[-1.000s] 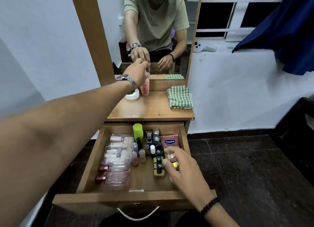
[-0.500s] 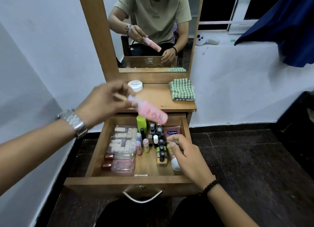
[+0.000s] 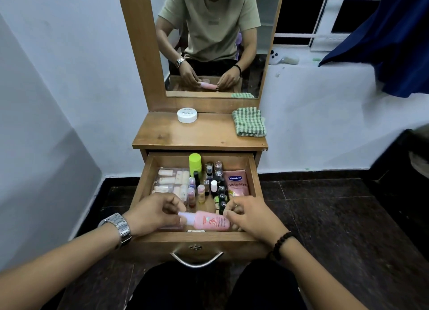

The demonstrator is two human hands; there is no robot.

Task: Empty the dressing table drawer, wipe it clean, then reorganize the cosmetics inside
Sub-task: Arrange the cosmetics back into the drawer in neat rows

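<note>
Now that I have carried the pink bottle (image 3: 210, 221) off the tabletop and down into the drawer (image 3: 197, 236), the reorganizing looks nearly done, I judge; only the white jar (image 3: 187, 115) and green cloth (image 3: 248, 122) sit far beyond my hands. Both forearms reach forward and low. My left hand (image 3: 153, 214) pinches the bottle's cap end, my right hand (image 3: 251, 217) curls round its base, the bottle lying sideways between them near the drawer's front.
</note>
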